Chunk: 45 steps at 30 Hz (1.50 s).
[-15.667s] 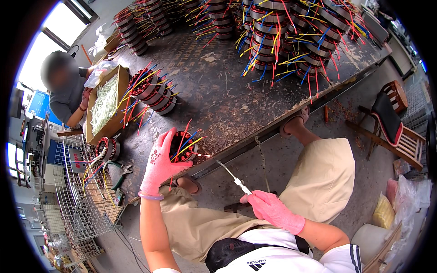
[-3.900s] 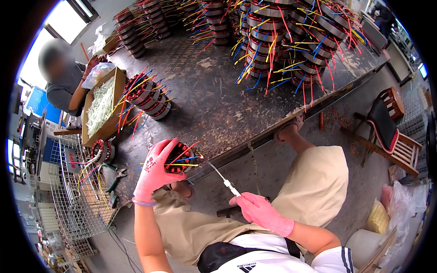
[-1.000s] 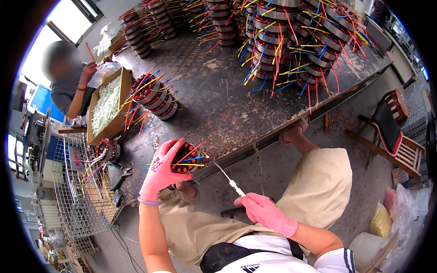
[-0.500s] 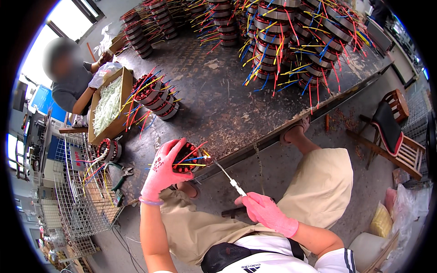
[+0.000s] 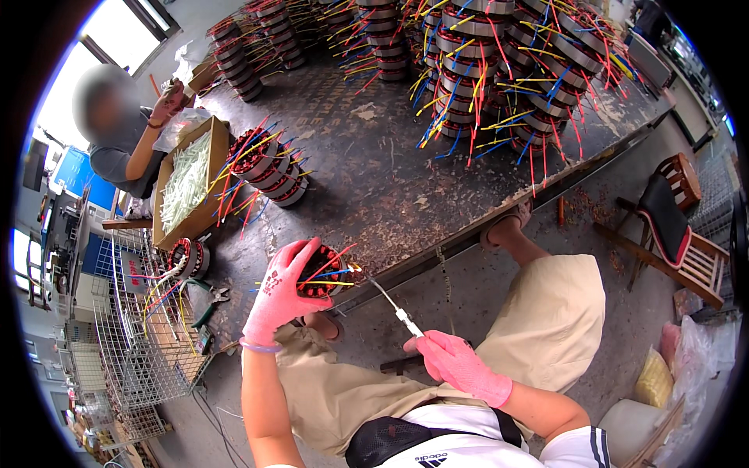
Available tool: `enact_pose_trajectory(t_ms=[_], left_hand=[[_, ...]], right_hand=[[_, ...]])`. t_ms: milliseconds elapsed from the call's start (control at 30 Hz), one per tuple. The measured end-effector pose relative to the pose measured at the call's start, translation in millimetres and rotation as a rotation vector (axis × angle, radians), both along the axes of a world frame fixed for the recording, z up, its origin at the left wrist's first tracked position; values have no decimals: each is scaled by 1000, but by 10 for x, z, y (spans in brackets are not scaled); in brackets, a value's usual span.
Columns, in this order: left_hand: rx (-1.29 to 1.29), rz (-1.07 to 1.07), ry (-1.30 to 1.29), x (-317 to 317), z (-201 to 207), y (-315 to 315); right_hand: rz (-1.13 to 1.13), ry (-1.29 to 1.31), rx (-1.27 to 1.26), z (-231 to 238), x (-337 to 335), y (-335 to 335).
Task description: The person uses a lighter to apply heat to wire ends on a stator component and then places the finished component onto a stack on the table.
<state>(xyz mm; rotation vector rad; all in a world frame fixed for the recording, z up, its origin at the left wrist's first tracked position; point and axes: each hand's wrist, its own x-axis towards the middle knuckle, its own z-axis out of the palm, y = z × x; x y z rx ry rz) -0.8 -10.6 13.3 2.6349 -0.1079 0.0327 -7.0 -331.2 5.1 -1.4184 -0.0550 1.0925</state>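
Since half a second ago almost nothing has shifted: the stator (image 5: 321, 274) sits a touch lower in the frame, held at the near edge of the workbench (image 5: 374, 179), above the person's lap. Its coloured leads fan out toward the thin white-handled tool (image 5: 394, 308), whose tip meets the winding on the side facing the right hand.

Risk, as I judge it: the tool tip could slip off the winding and nick a lead or the gloved palm, since the stator is held in the air rather than resting on the bench. Loose leads could also snag the shaft.

Left hand (image 5: 279, 295), pink-gloved, wraps the stator from the left, fingers curled closed around its rim, wrist bent upward. Right hand (image 5: 460, 366), also gloved, pinches the tool's handle, forearm entering from the lower right.

Farther out, stacked stators (image 5: 269, 168) and a cardboard box (image 5: 187, 187) stand by the far left corner.
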Motion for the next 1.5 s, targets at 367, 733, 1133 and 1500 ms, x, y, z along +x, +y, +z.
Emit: enact_pose_trajectory(t_ms=[367, 733, 1133, 1500], left_hand=[[-3, 55, 17, -2, 45, -21], [103, -46, -18, -18, 52, 55], [106, -5, -30, -16, 38, 41], [93, -37, -78, 6, 33, 74]], right_hand=[[-50, 60, 14, -34, 8, -22], [-84, 77, 54, -88, 4, -58], [-52, 48, 43, -22, 14, -7], [-35, 50, 37, -65, 11, -14]])
